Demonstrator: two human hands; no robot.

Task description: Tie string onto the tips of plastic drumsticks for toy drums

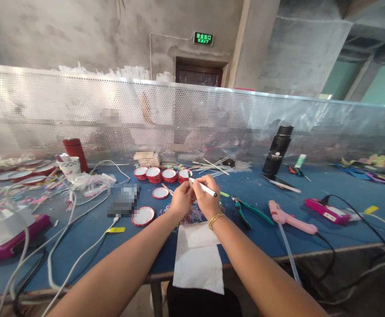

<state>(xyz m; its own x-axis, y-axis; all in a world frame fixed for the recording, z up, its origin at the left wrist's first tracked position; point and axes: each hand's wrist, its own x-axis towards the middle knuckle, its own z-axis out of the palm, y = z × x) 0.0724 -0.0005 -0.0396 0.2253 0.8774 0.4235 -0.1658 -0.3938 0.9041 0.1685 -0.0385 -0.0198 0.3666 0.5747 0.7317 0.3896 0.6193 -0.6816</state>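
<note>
Blue felt-like worktop (265,229) stretches wide, backed by a perforated metal screen (212,114). White tissue sheet (197,257) droops soft over the near edge; one brush of a forearm could drag it off. Pink glue gun (289,218) lies right of centre, its cord trailing, and a snag there could pull it down. Green-handled pliers (250,210) rest just beside the right hand (208,200), which pinches a thin white stick (203,187) above the worktop. Left hand (181,202) is curled, fingertips at the stick's left end; a loose grip drops it among the rubber bands (192,216).
</note>
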